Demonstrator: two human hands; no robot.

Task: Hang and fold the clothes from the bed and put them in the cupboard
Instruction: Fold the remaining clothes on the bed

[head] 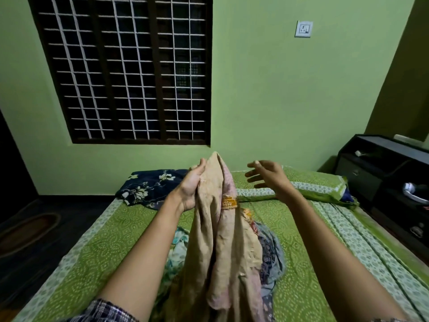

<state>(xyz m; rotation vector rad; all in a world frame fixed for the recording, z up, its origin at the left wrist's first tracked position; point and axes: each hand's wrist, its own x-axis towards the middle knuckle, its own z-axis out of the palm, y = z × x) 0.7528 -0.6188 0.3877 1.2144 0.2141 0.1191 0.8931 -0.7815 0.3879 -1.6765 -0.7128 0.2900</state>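
A beige garment (220,231) is gripped near its top by the left hand (191,184) and held up over the bed (299,231) — the right hand (269,176) is spread open beside it, above other clothes (270,249).

Left forearm (148,242) and right forearm (325,242) bare from elbow down to left hand (191,184) and right hand (269,177). Above left elbow, checked sleeve (109,310): dark blue-grey, thin pale lines. Sliver of similar check (390,320) at right elbow, barely visible.
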